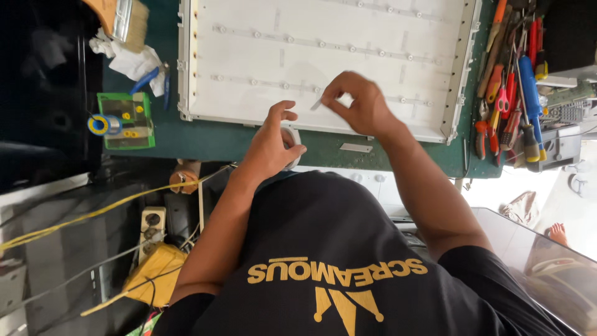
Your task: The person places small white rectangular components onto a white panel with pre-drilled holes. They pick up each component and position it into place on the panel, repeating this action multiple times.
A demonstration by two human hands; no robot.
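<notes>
Tape roll (pixel 291 144) sits under our left hand (pixel 270 146) at the near edge of the green bench (pixel 249 142); which way its axis runs we cannot tell. It is white and mostly hidden by the fingers curled on it. Our right hand (pixel 360 106) pinches a short pale strip (pixel 317 104) between thumb and forefinger, its long axis slanting over the white panel (pixel 323 62). The panel carries rows of small studs. Screwdrivers and pliers (pixel 513 81) lie heaped to the right.
</notes>
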